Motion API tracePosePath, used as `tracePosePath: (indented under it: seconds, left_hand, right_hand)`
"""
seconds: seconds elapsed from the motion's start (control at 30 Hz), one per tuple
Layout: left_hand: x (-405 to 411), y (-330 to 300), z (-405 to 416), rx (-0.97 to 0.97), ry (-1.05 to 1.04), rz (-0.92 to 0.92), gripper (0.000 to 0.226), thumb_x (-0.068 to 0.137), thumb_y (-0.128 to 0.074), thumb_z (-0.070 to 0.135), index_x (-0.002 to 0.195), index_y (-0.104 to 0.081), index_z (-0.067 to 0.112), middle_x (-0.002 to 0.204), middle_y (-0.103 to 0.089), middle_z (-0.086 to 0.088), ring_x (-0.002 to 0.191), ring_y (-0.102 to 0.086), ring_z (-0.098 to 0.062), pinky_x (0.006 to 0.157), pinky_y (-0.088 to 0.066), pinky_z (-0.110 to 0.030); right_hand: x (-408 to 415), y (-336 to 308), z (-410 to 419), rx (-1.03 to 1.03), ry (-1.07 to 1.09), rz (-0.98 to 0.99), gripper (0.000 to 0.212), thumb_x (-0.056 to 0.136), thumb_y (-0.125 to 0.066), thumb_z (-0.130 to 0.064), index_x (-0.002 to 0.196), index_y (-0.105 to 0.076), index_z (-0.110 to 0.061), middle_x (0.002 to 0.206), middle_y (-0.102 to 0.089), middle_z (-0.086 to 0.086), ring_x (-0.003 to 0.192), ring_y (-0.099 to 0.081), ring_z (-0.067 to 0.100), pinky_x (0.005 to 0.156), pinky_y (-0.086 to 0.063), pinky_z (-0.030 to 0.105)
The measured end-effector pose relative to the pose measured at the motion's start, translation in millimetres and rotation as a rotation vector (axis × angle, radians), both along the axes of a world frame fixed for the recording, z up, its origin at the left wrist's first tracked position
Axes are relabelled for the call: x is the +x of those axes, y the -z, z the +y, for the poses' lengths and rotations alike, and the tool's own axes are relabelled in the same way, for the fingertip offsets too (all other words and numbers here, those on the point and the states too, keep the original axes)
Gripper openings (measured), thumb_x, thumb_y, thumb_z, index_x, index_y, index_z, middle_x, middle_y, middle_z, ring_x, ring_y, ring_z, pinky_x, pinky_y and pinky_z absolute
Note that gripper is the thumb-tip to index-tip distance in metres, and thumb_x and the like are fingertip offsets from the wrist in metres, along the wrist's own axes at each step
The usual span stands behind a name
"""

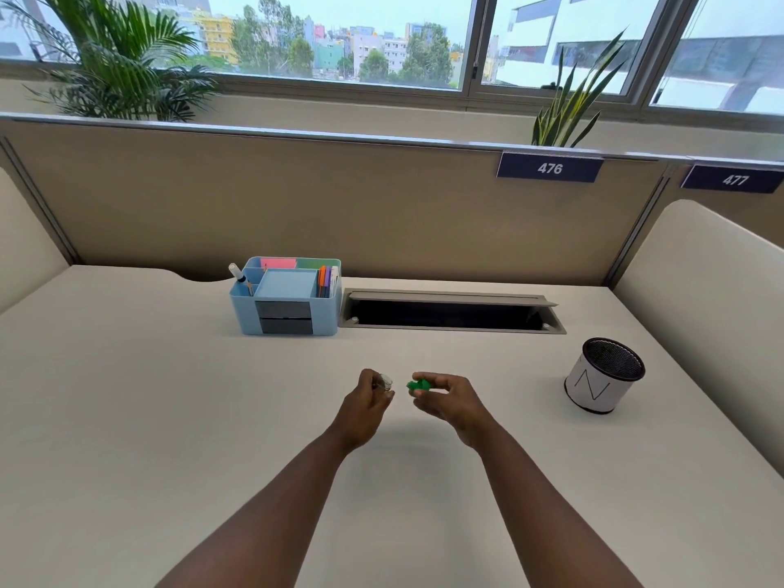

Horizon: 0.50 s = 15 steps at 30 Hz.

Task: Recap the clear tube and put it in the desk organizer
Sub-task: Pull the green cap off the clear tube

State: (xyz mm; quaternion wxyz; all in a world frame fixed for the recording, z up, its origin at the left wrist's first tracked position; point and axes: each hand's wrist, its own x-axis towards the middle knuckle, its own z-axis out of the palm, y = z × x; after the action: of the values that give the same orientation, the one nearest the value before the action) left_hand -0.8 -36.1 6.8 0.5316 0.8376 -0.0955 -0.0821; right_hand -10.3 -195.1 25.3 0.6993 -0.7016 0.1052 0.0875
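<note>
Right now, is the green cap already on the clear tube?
No, the green cap is pinched in the right hand, apart from the clear tube held in the left hand.

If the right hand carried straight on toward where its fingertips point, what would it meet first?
Probably the clear tube in the left hand: the right hand points its green cap leftward at it across a small gap. Depth alignment is unclear.

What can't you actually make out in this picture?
Head view only:
- Clear tube: mostly hidden inside the left hand; its open end barely shows.
- Green cap: partly covered by the right hand; shape blurred.
- Desk organizer drawers: shut, contents hidden.
- Mesh cup: interior too dark.
</note>
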Motion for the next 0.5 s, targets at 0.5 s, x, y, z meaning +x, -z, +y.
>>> tracePosePath:
  seconds: [0.5]
  left_hand:
    - [-1.5, 4.3, 1.3, 0.07, -0.117, -0.095, 0.009, 0.082, -0.066, 0.014, 0.09, -0.062, 0.016, 0.076, -0.054, 0.016, 0.064, -0.051, -0.005, 0.048, -0.043, -0.008]
  right_hand:
    - [-36.5, 64.6, -30.2, -0.547, 0.102, -0.072, 0.022, 0.071, -0.073, -0.007, 0.085, -0.059, -0.018, 0.084, -0.063, 0.002, 0.064, -0.058, 0.013, 0.056, -0.041, 0.01]
